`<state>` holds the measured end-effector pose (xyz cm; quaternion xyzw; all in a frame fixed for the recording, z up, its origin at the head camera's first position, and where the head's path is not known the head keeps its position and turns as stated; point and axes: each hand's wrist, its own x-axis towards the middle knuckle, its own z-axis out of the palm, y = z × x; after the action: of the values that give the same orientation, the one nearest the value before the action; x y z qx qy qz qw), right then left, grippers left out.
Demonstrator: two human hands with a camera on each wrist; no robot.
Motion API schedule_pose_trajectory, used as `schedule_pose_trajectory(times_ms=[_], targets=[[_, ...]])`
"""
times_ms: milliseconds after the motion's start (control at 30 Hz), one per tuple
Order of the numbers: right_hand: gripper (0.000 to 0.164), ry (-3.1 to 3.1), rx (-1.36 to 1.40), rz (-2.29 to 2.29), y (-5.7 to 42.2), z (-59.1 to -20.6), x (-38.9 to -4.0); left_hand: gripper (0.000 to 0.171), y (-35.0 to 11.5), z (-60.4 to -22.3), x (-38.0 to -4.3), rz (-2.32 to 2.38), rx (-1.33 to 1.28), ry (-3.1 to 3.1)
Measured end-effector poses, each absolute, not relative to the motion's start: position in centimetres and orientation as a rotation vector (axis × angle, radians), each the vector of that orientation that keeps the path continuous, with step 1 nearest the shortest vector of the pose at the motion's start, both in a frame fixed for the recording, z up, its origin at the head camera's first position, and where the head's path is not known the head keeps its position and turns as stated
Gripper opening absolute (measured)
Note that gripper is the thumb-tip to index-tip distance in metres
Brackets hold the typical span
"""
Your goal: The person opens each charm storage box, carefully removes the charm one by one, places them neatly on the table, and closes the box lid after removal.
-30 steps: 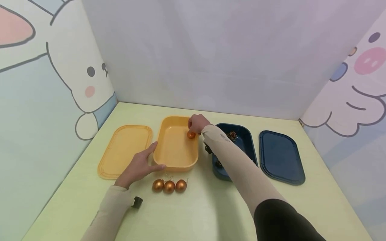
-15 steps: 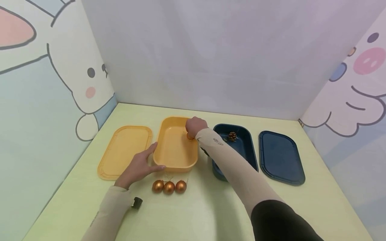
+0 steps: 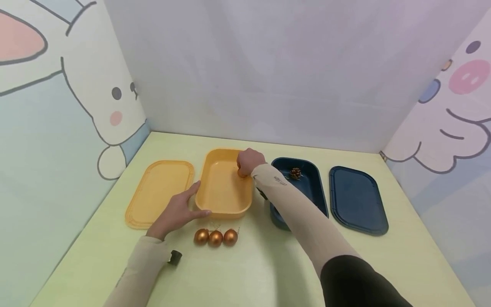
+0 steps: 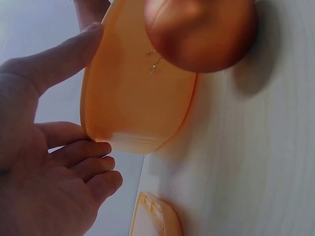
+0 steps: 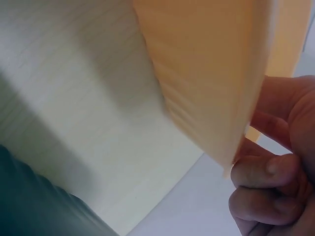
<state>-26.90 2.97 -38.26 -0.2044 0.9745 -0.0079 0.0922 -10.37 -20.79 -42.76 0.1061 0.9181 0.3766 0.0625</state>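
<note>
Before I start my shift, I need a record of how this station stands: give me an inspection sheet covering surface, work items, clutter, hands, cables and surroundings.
Surface: pale yellow-green tabletop, flat.
Work items: yellow container, uncovered; three copper baubles on the tabletop along its near side.
Clutter: yellow lid and dark blue lid lying flat; dark blue container with a pine cone inside, partly hidden by the right arm.
Left hand: touches the yellow container's near left corner.
Right hand: inside the yellow container, fingers curled over a mostly hidden bauble.
Cables: nothing seen.
Surroundings: plain pale back wall; cartoon animals on both side walls.
</note>
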Motion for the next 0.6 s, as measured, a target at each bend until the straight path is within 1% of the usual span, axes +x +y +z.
schedule_pose_trajectory(times_ms=[133,167,267,467,600], targets=[[0.003,2.888,-0.642,-0.112,3.3,-37.4,-26.5,0.112,-20.8,-42.8,-10.3,1.138,0.319,2.777],[0.002,2.889,-0.654,-0.126,3.4,-37.2,-26.4,0.111,-20.8,-42.7,-10.3,1.139,0.321,2.779],[0.008,2.883,-0.675,-0.155,3.6,-36.2,-25.9,0.111,-20.9,-42.6,-10.4,1.135,0.329,2.785],[0.011,2.835,-0.683,-0.229,4.2,-34.4,-24.8,0.111,-20.8,-42.5,-10.4,1.122,0.336,2.784],[0.014,2.795,-0.734,-0.336,4.8,-33.9,-24.4,0.111,-20.8,-42.5,-10.4,1.125,0.334,2.784]])
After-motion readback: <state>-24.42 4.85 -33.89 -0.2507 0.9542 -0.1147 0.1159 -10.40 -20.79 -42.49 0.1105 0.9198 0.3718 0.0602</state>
